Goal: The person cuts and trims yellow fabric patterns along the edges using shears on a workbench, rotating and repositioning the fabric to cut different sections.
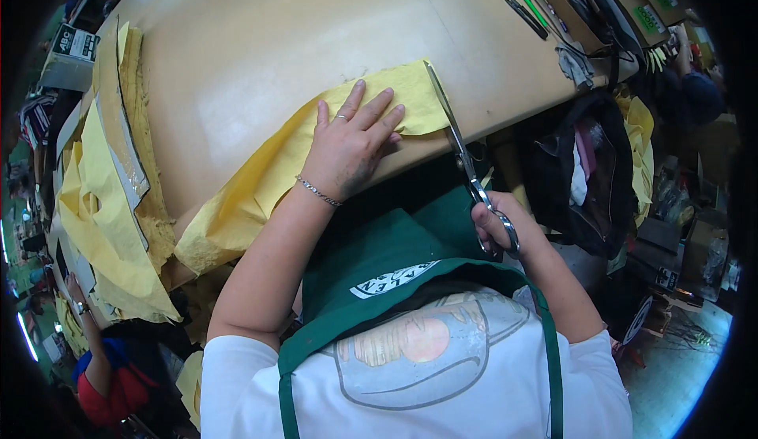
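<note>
At the bottom centre of the frame, the person is wearing a white shirt (237,392) with a printed front under a green apron (355,257). Right of centre, the right hand (497,222) is gripping a pair of long metal scissors (467,166), its fingers curling around the handle loops. The blades are pointing toward the top of the frame and lying along the right end of a strip of yellow cloth (418,95); how far apart they are standing, I cannot tell. At upper centre, the left hand (355,139) is pressing on the cloth palm down, its fingers spreading apart; a ring and a chain bracelet (318,192) are showing on that hand and wrist. The cloth is lying near the table's front edge and trailing toward the lower left in loose folds.

At the right of the frame, an open black bag (616,178) is sitting beside the table (260,28). At the left, more yellow fabric (103,210) is lying in layers and draping downward. At the upper right, a green pen (527,5) is resting near dark slim tools (523,14), and a grey rag (575,66) is hanging at the table's edge. At the lower left, another person (118,384) in red and blue is extending an arm.
</note>
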### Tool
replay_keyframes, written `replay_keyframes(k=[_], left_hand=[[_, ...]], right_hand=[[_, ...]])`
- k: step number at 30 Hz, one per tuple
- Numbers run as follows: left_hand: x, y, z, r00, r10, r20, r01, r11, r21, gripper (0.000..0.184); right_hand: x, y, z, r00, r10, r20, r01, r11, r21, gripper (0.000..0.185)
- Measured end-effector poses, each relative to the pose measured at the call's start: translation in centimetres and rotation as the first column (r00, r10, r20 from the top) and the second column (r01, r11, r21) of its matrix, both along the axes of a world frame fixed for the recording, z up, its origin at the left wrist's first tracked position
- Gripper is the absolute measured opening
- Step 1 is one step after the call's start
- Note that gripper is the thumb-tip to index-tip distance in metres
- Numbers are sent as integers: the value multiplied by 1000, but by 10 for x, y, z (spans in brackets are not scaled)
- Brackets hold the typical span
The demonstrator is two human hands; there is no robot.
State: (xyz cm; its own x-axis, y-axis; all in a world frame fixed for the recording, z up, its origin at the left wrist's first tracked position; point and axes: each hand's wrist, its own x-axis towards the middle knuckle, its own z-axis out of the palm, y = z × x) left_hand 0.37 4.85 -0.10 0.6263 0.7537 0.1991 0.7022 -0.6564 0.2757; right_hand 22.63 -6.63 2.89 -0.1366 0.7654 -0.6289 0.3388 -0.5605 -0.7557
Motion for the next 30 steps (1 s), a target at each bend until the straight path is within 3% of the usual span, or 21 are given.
replay_keyframes(k=[17,30], left_hand=[[-1,0,-1,1000,-1,13,2,1000,-10,35],[-2,0,0,1000,-9,17,9,1000,2,37]], right_hand=[[-7,-5,5,990,-34,137,41,998,-47,66],[-8,25,0,996,-21,89,21,1000,-8,69]])
